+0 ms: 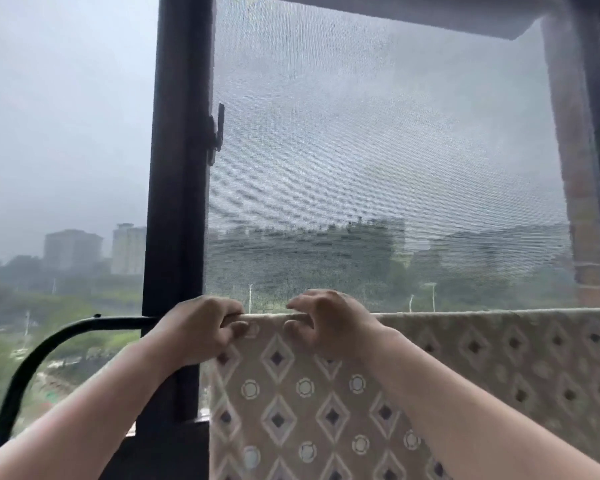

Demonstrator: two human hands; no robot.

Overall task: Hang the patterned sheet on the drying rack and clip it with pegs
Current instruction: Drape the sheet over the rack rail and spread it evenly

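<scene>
Sheet (326, 393) is on the rack (84, 323): draped over the top rail, front panel hanging straight down, diamond-and-circle pattern facing the room. The fold runs along the rail from mid-frame out to the right edge. The sheet's left edge hangs just right of the window frame (177, 168).

Left hand (201, 329): at the sheet's top left corner, fingers curled tight round the rail with the corner of the fabric caught under them. The thumb side sits on the front face of the cloth.

Right hand (329, 322): just beside the left one, a small gap between them. Fingers are hooked over the top of the fold, slightly spread, with the thumb pressed on the front face, so it pinches the fabric at the rail. Can't tell whether the fingertips reach the back panel; they're hidden behind the fold.

Left of the hands the rail is bare black tube, curving down toward the lower left, blurred there.

Background: mesh screen (378, 150) in the right pane, with a latch (218, 133) on the frame. Outside it's hazy and grey, with tower blocks (73, 249) and trees.
</scene>
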